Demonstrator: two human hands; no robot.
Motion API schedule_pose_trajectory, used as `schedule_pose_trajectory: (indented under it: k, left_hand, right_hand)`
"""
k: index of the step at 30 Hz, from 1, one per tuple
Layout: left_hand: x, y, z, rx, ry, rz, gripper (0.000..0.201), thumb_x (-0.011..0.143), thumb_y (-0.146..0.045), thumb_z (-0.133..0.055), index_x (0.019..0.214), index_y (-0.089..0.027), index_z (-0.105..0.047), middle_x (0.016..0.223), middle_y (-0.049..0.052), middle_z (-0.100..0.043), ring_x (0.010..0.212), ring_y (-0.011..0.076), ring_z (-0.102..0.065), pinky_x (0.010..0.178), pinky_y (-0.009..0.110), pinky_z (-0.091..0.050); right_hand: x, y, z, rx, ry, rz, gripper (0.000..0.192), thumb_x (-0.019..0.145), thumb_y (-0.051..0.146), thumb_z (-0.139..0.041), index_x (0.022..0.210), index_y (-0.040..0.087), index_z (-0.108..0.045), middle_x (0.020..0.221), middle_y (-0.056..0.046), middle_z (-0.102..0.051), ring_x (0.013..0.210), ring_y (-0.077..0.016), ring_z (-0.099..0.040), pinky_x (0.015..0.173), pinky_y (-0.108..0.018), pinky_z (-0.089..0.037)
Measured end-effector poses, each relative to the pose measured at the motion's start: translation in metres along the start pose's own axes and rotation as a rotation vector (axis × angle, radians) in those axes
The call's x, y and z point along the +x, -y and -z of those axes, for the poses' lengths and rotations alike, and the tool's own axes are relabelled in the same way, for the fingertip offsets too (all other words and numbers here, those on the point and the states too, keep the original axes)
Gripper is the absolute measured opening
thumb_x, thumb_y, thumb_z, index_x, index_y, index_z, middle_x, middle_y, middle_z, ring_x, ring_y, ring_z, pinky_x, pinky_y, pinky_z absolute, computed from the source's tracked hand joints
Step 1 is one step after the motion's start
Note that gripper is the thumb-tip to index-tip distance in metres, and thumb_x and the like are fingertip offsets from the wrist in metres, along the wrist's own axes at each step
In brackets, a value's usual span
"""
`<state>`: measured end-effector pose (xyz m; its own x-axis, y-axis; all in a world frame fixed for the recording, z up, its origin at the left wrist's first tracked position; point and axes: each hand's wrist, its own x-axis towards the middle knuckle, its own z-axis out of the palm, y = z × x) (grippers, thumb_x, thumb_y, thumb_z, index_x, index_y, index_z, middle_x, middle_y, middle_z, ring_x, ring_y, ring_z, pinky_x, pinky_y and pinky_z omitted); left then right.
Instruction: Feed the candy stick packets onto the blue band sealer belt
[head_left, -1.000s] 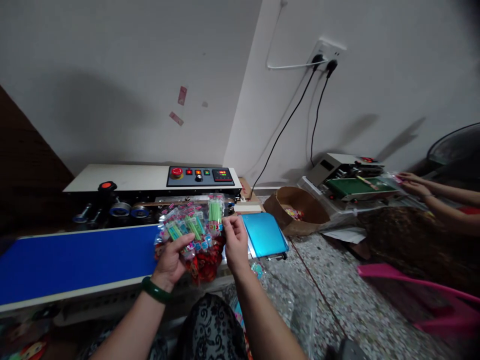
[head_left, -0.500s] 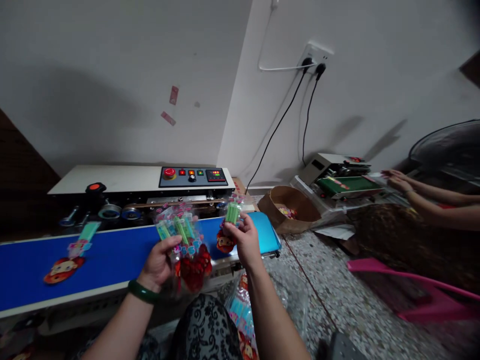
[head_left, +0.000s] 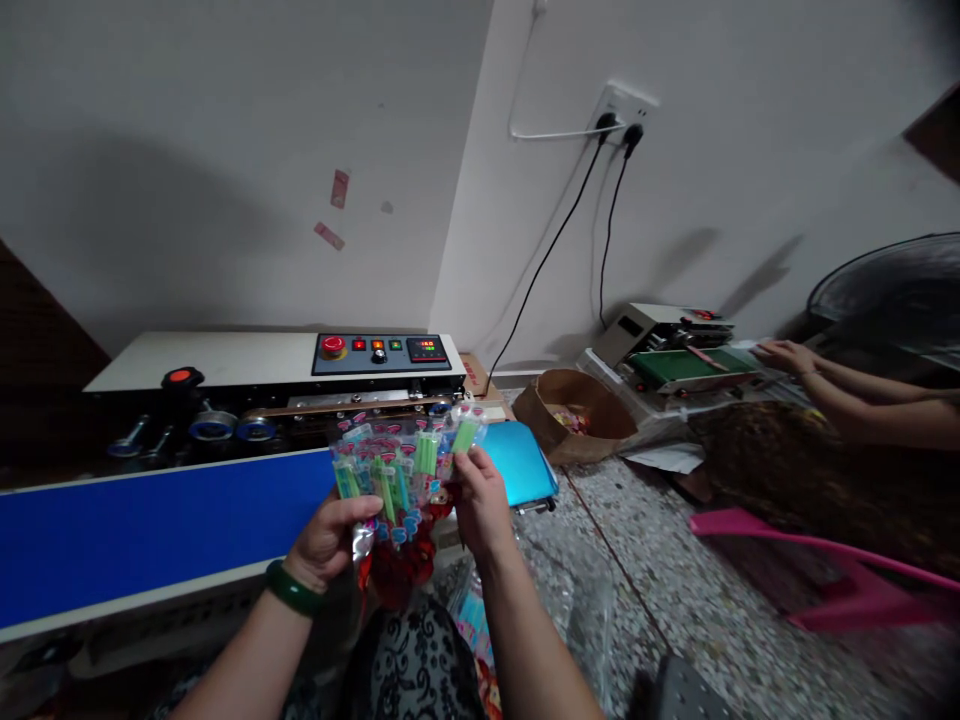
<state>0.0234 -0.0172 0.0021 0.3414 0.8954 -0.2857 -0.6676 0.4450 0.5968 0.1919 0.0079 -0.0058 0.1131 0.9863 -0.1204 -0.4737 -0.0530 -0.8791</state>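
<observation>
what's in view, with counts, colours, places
packets: several, clear, green, blue, red, lower centre
machines: two, pale, left and right
belts: two, blue and green, in front of machines
panel: one, bright blue, centre
box: one, brown, right of centre
plugs: two, black, upper right
tapes: two, pink, upper left
plastic piece: one, pink, lower right
fan: one, dark, right edge
co-worker: one, brown clothing, far right
bangle: one, green, left wrist
left hand: one, bare, holding packets
right hand: one, bare, holding packets

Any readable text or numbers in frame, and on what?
"160", red: panel display; green digits below too blurred.
Held packets: printing too blurred to read.
Panel buttons: marks too small.
Cardboard: red print, unreadable.
Wall stickers: too small.
</observation>
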Motion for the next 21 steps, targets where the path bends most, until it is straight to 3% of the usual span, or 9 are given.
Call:
schedule_pose_trajectory:
  k: [4,8,15,18,21]
  left_hand:
    - [-0.003,-0.003,0.004,-0.024,-0.002,0.009,0.058,0.054,-0.01,-0.066,0.11,-0.013,-0.056,0.083,0.009,-0.07,0.08,0.0287,-0.064,0.074,0.039,-0.052]
    - [-0.006,-0.008,0.006,-0.04,0.023,0.021,0.058,0.054,-0.01,-0.065,0.112,-0.013,-0.055,0.08,0.009,-0.07,0.08,0.0292,-0.064,0.074,0.041,-0.052]
    - [-0.008,-0.011,0.012,-0.118,0.027,0.1,0.06,0.053,-0.014,-0.063,0.113,-0.013,-0.054,0.08,0.01,-0.07,0.087,0.0328,-0.062,0.078,0.045,-0.049]
    - [-0.008,-0.01,0.014,-0.114,0.027,0.125,0.06,0.052,-0.016,-0.063,0.111,-0.013,-0.055,0.082,0.011,-0.07,0.089,0.0341,-0.06,0.079,0.046,-0.048]
    - [-0.008,-0.008,0.014,-0.106,0.008,0.123,0.056,0.051,-0.015,-0.063,0.106,-0.013,-0.058,0.079,0.011,-0.07,0.088,0.034,-0.061,0.079,0.046,-0.048]
  right_hand:
    - [0.028,-0.005,0.033,-0.101,-0.221,-0.019,0.022,0.058,0.028,-0.066,0.075,0.018,-0.055,0.062,0.004,-0.061,0.052,-0.01,-0.054,0.051,-0.021,-0.044]
    - [0.057,-0.005,0.051,-0.245,-0.176,-0.177,0.018,0.053,0.023,-0.065,0.063,0.017,-0.052,0.051,0.003,-0.058,0.045,-0.0107,-0.053,0.046,-0.022,-0.042]
    - [0.084,0.0,0.038,-0.334,-0.023,-0.274,0.016,0.049,0.015,-0.069,0.059,0.014,-0.056,0.049,-0.002,-0.059,0.041,-0.0135,-0.054,0.042,-0.026,-0.043]
    - [0.089,-0.001,0.038,-0.343,-0.059,-0.208,0.022,0.047,0.017,-0.072,0.064,0.013,-0.058,0.048,0.002,-0.056,0.039,-0.0111,-0.051,0.042,-0.024,-0.043]
    - [0.079,-0.001,0.034,-0.319,-0.121,-0.095,0.03,0.052,0.026,-0.071,0.077,0.015,-0.059,0.059,0.002,-0.06,0.05,-0.0104,-0.056,0.05,-0.022,-0.046]
